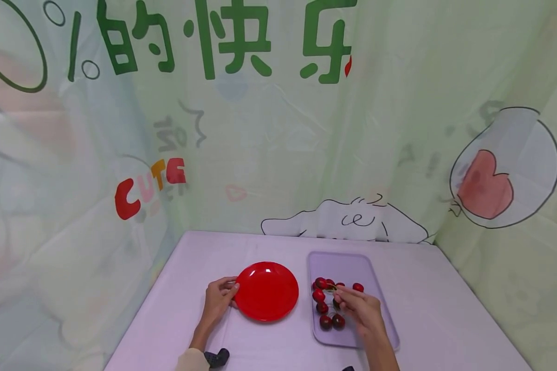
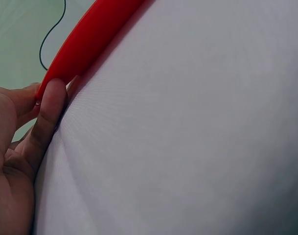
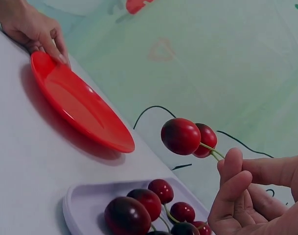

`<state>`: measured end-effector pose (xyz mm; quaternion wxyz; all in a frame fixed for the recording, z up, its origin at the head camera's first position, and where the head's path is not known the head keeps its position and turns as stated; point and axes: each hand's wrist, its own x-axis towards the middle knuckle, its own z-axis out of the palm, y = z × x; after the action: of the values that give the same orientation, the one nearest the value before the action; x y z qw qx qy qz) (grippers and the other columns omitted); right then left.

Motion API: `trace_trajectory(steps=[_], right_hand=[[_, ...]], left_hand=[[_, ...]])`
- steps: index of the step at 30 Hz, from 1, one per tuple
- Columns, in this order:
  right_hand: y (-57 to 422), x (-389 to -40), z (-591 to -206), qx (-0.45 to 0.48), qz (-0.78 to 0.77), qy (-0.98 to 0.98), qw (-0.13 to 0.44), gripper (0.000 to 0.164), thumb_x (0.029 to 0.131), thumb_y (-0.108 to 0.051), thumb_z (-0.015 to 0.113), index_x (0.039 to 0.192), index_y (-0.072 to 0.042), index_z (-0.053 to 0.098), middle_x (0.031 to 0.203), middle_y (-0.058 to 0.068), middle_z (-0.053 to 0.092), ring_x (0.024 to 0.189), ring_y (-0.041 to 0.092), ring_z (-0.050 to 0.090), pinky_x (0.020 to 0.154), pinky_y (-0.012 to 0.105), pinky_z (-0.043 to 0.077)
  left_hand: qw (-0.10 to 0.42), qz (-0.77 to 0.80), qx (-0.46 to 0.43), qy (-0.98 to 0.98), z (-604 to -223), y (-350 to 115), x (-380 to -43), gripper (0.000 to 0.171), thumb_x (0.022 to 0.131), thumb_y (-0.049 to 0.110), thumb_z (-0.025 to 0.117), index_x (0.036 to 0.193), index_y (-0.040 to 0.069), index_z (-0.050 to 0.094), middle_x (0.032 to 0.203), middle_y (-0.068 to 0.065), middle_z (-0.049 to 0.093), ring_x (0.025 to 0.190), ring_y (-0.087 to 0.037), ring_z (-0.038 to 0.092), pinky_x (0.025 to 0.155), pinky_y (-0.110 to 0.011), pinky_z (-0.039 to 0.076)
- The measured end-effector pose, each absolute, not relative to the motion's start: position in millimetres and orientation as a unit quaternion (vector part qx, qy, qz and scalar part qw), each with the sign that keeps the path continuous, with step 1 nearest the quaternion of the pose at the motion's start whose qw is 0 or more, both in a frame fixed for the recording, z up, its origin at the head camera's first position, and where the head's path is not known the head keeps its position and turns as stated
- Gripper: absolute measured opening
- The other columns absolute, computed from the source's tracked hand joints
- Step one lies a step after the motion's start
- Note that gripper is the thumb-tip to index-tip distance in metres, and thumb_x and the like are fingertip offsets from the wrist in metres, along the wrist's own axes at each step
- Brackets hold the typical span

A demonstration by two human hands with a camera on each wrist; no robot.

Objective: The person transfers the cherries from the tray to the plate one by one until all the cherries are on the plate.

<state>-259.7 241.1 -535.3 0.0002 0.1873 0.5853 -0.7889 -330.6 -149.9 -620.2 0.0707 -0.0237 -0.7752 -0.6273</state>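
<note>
A shiny red plate point(image 1: 266, 291) sits on the left side of the table top, and my left hand point(image 1: 219, 299) grips its left rim between thumb and fingers. In the left wrist view the fingertips lie under the edge of the plate point(image 2: 87, 46). My right hand point(image 1: 363, 309) pinches the green stems of a pair of dark red cherries point(image 3: 180, 136), which are held up above the lilac tray point(image 1: 339, 262). Several more cherries point(image 1: 326, 322) lie in that tray, some with stems attached; the right hand partly hides them in the head view.
A pale lilac cloth covers the table point(image 1: 445, 309). Printed curtains point(image 1: 278, 154) hang behind it and at both sides. A small black object point(image 1: 217, 358) is beside the left wrist, and another dark object point(image 1: 348, 368) shows at the bottom edge.
</note>
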Motion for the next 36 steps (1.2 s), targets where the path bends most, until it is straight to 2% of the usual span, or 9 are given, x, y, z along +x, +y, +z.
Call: trace_trajectory(steps=[4, 11, 20, 27, 36], right_hand=[[233.3, -263.4, -531.7, 0.178, -0.792, 0.584, -0.002, 0.012, 0.098, -0.001, 0.078, 0.108, -0.002, 0.085, 0.084, 0.002, 0.083, 0.074, 0.008, 0.078, 0.066, 0.016, 0.061], [215.4, -270.8, -532.3, 0.171, -0.792, 0.586, -0.002, 0.027, 0.099, -0.003, 0.078, 0.123, 0.008, 0.078, 0.086, 0.004, 0.083, 0.074, 0.01, 0.078, 0.067, 0.017, 0.062], [192.8, -277.2, -529.4, 0.162, -0.787, 0.595, 0.004, 0.02, 0.099, -0.006, 0.079, 0.116, 0.004, 0.082, 0.089, 0.005, 0.083, 0.075, 0.01, 0.08, 0.07, 0.017, 0.063], [180.1, -281.4, -524.0, 0.156, -0.79, 0.593, 0.012, 0.029, 0.099, -0.004, 0.079, 0.123, 0.011, 0.076, 0.087, 0.006, 0.083, 0.073, 0.01, 0.078, 0.068, 0.017, 0.062], [170.2, -284.8, -529.3, 0.158, -0.807, 0.569, 0.026, 0.023, 0.099, 0.0, 0.077, 0.119, 0.01, 0.078, 0.086, 0.008, 0.082, 0.071, 0.01, 0.077, 0.067, 0.017, 0.061]], left_hand=[[0.071, -0.63, -0.025, -0.773, -621.8, -150.1, -331.4, 0.035, 0.105, 0.01, 0.073, 0.138, -0.001, 0.072, 0.111, -0.023, 0.078, 0.063, -0.015, 0.073, 0.062, -0.022, 0.064], [0.075, -0.632, -0.03, -0.771, -629.4, -150.7, -332.0, 0.033, 0.105, 0.012, 0.074, 0.136, 0.0, 0.073, 0.113, -0.024, 0.078, 0.065, -0.012, 0.072, 0.061, -0.024, 0.064], [0.074, -0.63, -0.034, -0.772, -633.1, -151.7, -336.2, 0.034, 0.105, 0.015, 0.074, 0.137, 0.002, 0.073, 0.111, -0.02, 0.079, 0.068, -0.014, 0.072, 0.062, -0.024, 0.064], [0.088, -0.62, -0.04, -0.779, -628.6, -151.2, -335.9, 0.034, 0.106, 0.015, 0.073, 0.136, -0.001, 0.072, 0.113, -0.023, 0.078, 0.068, -0.012, 0.073, 0.062, -0.025, 0.065], [0.07, -0.623, -0.024, -0.779, -626.6, -151.5, -334.0, 0.034, 0.106, 0.015, 0.072, 0.138, 0.001, 0.072, 0.12, -0.023, 0.077, 0.069, -0.012, 0.073, 0.064, -0.022, 0.064]])
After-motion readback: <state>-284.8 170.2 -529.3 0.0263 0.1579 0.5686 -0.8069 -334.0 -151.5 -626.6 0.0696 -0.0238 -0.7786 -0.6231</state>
